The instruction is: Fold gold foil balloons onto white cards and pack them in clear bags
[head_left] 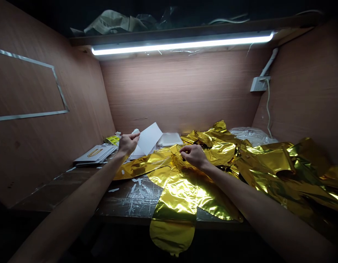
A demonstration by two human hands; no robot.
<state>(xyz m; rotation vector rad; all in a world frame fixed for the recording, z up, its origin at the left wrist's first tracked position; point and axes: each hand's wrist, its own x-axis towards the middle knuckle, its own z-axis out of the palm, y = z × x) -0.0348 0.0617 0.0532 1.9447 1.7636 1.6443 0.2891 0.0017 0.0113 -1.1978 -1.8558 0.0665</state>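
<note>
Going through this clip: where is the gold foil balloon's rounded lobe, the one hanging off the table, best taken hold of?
Probably at the middle of the rounded gold foil lobe, coming from the front and below. It hangs free past the table's front edge, so a grip can reach both flat faces, whereas further back the foil lies flat on the tabletop.

Head-worn view, looking forward and down, close over desk [56, 190]
</note>
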